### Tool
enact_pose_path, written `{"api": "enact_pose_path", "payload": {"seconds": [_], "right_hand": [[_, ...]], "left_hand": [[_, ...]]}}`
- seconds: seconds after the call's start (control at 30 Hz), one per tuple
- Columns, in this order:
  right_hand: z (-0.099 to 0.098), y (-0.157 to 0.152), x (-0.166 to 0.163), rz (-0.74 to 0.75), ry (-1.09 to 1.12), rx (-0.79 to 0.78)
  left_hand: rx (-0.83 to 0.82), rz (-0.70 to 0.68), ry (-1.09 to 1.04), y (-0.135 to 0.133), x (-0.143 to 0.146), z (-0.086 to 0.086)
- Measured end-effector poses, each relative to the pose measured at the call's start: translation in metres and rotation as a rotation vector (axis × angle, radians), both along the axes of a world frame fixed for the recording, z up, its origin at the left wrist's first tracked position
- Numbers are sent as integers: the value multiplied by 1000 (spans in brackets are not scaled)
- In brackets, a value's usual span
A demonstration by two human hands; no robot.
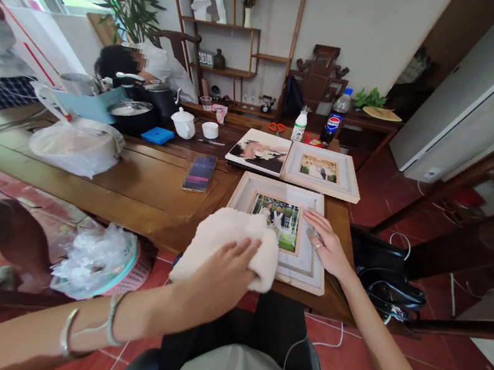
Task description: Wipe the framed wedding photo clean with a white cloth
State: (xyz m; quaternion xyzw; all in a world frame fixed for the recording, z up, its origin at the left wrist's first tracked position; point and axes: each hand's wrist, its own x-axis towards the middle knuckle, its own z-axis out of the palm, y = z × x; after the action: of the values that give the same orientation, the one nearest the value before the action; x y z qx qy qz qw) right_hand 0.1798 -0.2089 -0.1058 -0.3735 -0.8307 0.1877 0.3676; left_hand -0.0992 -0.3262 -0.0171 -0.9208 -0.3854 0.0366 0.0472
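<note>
A fluffy white cloth (214, 239) lies bunched under my left hand (226, 270), whose bent fingers grip and press it. The cloth covers the lower left part of a picture frame (301, 270) with a pale wooden border. Inside that frame, a photo (290, 227) of two people outdoors shows partly. My right hand (325, 242) rests on the frame's right side, fingers stretched out and holding nothing; a ring is on one finger. Just behind lie a second framed photo (348, 175) and a photo panel (245, 153).
A phone (199, 172) lies left of the frames. Behind stand a cola bottle (335, 118), a white bottle (300, 125), red scissors (276, 128) and a teapot (184, 124). A plastic-wrapped bowl (77, 147) sits left. A lined bin (135, 273) stands on the floor.
</note>
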Motion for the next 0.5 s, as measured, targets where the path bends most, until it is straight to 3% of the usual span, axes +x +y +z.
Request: {"api": "enact_pose_path", "payload": {"seconds": [0.1, 0.3, 0.4, 0.5], "right_hand": [[-1, 1, 0, 1, -2, 3], [-1, 1, 1, 13, -2, 15], [-1, 1, 1, 4, -4, 16], [-1, 0, 1, -1, -1, 9]], "left_hand": [[16, 109, -34, 40, -6, -8], [142, 153, -83, 128, -17, -20], [140, 86, -69, 146, -14, -25], [72, 33, -39, 135, -4, -26]]}}
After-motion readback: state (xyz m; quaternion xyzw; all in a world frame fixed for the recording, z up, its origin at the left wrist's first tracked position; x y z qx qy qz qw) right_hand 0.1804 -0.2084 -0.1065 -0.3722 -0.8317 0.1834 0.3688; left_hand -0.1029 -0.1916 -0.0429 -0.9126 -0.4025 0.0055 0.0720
